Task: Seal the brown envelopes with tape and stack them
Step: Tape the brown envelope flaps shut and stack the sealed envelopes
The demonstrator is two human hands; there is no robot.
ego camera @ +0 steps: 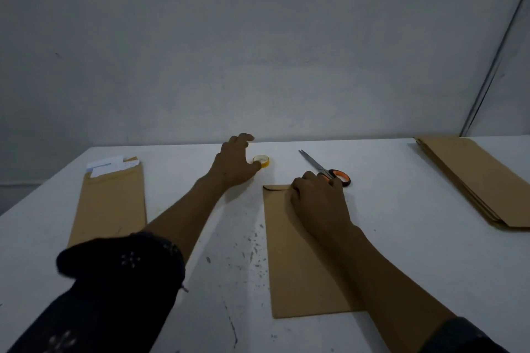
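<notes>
One small yellow-rimmed roll of clear tape (261,161) lying flat on white surface (229,238), just beyond and right of left hand (233,165). Left grip spread, fingers relaxed, thumb touching roll's near edge, not yet closed around it. Right hand (318,203) pressing folded flap of long brown paper envelope (289,261); fingers bent over flap, grasp unclear. Envelope's long axis running away from body, flap end far, near tape. Orange-handled steel scissors (329,170) just beyond right hand. Left hand nearer tape; likely next: short reach, pinch roll.
</notes>
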